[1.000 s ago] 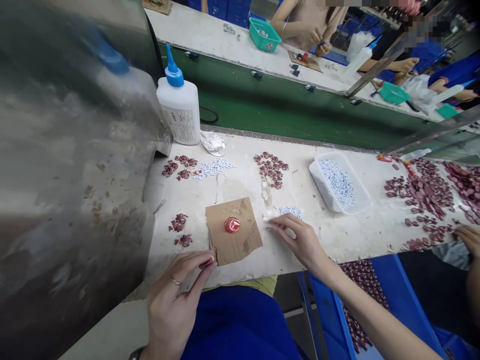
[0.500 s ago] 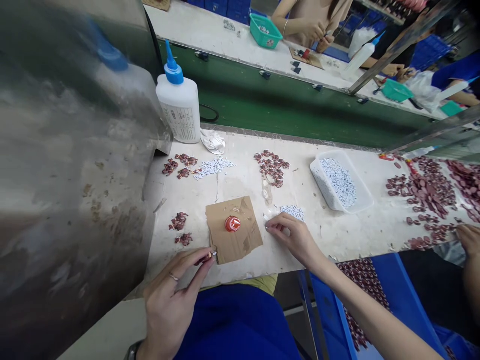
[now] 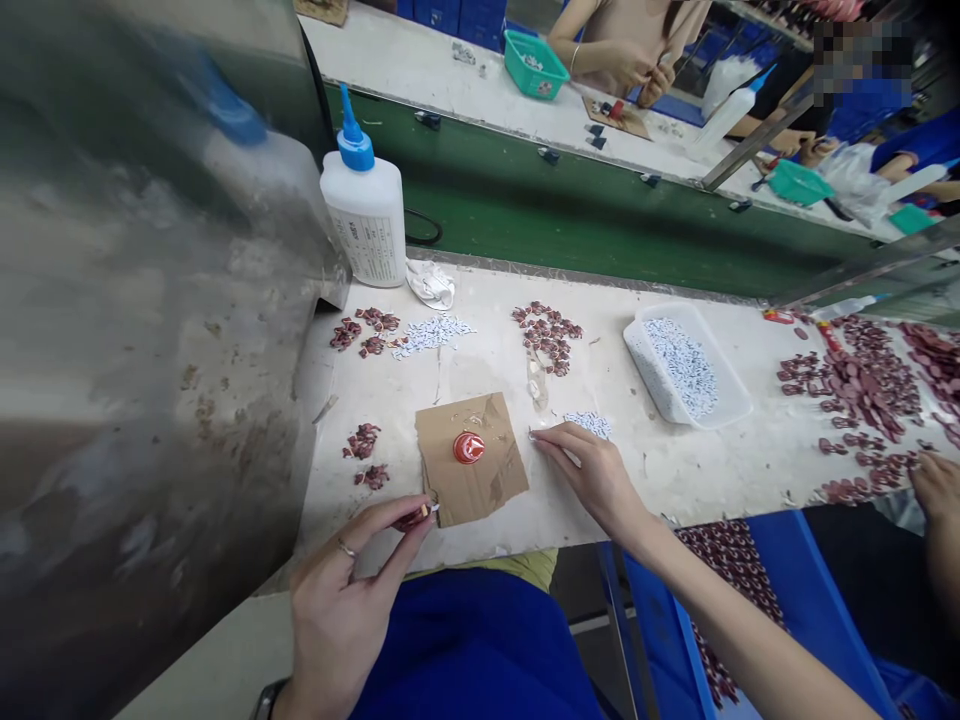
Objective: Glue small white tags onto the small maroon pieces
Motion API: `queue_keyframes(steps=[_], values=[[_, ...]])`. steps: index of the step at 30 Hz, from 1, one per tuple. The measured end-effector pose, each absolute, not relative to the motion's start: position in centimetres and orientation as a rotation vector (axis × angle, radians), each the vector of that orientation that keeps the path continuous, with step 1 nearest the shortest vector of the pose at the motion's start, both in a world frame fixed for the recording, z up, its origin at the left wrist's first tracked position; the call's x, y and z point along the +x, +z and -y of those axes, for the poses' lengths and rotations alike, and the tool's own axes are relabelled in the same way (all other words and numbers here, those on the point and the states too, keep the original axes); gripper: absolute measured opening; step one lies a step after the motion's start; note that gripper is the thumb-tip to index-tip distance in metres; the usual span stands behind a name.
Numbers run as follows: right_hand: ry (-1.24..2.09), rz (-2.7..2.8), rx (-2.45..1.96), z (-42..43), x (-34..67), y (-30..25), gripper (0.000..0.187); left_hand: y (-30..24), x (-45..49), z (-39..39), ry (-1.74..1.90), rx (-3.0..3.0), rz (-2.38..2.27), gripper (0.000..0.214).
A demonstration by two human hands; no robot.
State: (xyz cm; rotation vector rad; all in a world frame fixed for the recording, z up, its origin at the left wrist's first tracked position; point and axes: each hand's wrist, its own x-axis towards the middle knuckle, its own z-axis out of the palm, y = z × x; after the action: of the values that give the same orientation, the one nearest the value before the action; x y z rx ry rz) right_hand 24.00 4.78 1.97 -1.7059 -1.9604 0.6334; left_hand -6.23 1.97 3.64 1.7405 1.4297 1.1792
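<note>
My left hand (image 3: 352, 590) pinches a small dark red piece (image 3: 415, 518) between thumb and forefinger at the near left corner of a brown cardboard square (image 3: 470, 470). A red cap (image 3: 468, 447) with glue sits on the cardboard. My right hand (image 3: 592, 470) rests on the bench just right of the cardboard, fingertips pressed together beside a small heap of white bits (image 3: 587, 423). What the fingertips hold, if anything, is too small to make out.
A white glue bottle (image 3: 365, 205) with a blue nozzle stands at the back left beside a metal housing (image 3: 150, 330). Heaps of dark red pieces (image 3: 547, 333) and a clear tray of white bits (image 3: 684, 365) lie on the bench. Another person's hand (image 3: 937, 485) is at the right edge.
My left hand has drawn slightly back with the red piece. My right hand's fingers have closed together at the white bits.
</note>
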Motion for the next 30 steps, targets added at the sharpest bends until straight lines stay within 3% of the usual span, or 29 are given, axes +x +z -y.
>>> queue_keyframes(steps=[7,14,30], values=[[0.679,1.886,-1.754,-5.3,23.3,2.0,0.008,4.0,-5.8,-2.0,1.152,1.621,-1.442,0.022],[0.738,1.892,-1.764,-6.1,23.0,2.2,0.016,4.1,-6.0,-1.8,1.179,1.596,-1.354,0.018],[1.094,1.687,-1.566,-7.3,19.3,4.3,0.012,3.8,-6.2,-1.1,1.105,1.595,-1.316,0.033]])
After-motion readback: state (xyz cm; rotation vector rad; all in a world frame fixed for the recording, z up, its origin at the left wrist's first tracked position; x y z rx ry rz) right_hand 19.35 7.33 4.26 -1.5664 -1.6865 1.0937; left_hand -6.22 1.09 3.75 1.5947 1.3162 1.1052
